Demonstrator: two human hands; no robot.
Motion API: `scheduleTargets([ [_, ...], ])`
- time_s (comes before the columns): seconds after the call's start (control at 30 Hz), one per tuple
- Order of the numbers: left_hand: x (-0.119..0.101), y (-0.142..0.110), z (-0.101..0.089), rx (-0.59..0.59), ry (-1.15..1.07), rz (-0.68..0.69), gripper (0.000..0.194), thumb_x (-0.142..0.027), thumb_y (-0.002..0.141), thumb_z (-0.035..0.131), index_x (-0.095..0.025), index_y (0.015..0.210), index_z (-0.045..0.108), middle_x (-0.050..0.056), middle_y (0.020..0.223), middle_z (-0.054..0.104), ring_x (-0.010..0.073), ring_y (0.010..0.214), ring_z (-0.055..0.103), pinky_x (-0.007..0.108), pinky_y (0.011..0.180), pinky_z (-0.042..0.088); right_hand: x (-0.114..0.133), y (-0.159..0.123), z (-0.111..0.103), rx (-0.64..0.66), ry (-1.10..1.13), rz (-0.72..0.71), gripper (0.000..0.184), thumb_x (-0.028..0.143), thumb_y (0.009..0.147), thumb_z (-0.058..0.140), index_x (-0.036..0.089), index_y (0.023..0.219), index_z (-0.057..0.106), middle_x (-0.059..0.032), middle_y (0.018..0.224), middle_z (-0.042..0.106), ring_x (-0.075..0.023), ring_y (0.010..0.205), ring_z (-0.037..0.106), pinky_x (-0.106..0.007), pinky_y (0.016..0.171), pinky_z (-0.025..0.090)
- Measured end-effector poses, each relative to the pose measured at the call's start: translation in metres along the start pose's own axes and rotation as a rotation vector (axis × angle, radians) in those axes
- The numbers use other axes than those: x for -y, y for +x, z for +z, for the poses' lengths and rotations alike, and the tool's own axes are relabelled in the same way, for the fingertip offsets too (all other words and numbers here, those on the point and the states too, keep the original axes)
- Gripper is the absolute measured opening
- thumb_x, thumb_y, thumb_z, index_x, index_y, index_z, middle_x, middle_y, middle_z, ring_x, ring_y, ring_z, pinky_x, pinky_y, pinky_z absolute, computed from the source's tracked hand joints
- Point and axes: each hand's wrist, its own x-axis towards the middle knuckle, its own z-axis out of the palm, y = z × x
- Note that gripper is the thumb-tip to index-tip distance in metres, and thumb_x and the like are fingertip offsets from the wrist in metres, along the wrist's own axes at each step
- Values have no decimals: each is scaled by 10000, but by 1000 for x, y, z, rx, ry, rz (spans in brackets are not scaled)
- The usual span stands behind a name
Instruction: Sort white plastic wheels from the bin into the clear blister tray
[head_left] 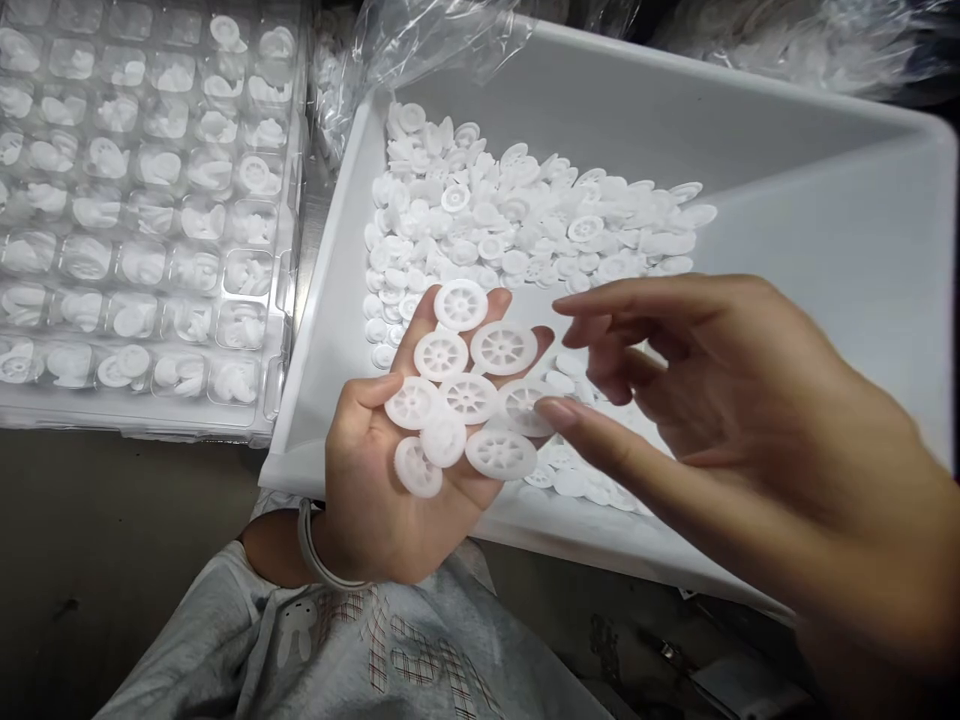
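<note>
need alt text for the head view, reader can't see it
An open left hand holds white spoked wheels over a white bin of similar parts, the right hand close beside the wheels. At left sits a clear compartmented tray of white parts.

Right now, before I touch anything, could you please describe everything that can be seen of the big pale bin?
The bin is pale grey-white, smooth and plastic-looking, open-topped, with sloping walls and a rounded corner at far right. It sits slightly askew in the view. Small white wheels are heaped toward its far left, with more lying beneath the hands. Clear plastic film overlaps its far-left rim. The left hand and right hand are above it; whether the shirt touches its near side cannot be told.
</note>
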Motion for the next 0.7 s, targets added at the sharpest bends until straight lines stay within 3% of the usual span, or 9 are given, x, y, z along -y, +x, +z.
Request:
scheduleTargets([
  [0.13, 1, 0, 1, -44, -25, 25, 584, -304, 896, 305, -424, 1467, 284, -151, 1553, 283, 247, 1469, 227, 469, 1188, 339, -8, -8, 0, 86, 48, 23, 378, 383, 846, 659, 354, 1199, 525, 9, 1033, 569, -141, 868, 539, -260, 677, 485],
  [0.3, 2, 0, 1, -59, 6, 38, 598, -298, 884, 319, -434, 1465, 280, -162, 1561, 253, 251, 1478, 179, 469, 1184, 344, -8, -12, 3, 40, 59, 38, 268, 393, 850, 659, 353, 1105, 588, 52, 1017, 626, -111, 850, 562, -242, 707, 483],
  [0.53, 2, 1, -1, -11, 32, 34, 591, -316, 899, 265, -419, 1481, 251, -138, 1539, 321, 243, 1455, 268, 477, 1174, 343, -8, -16, 9, 10, 171, 54, 261, 291, 845, 679, 340, 1094, 620, 54, 996, 653, -113, 865, 585, -259, 726, 486],
  [0.7, 4, 0, -1, 6, 33, 50, 565, -320, 916, 260, -378, 1478, 291, -108, 1494, 416, 220, 1413, 372, 478, 1193, 304, -11, -20, 9, -35, 205, -83, 322, 229, 867, 640, 327, 1171, 604, 4, 1050, 625, -162, 959, 569, -320, 697, 464],
])
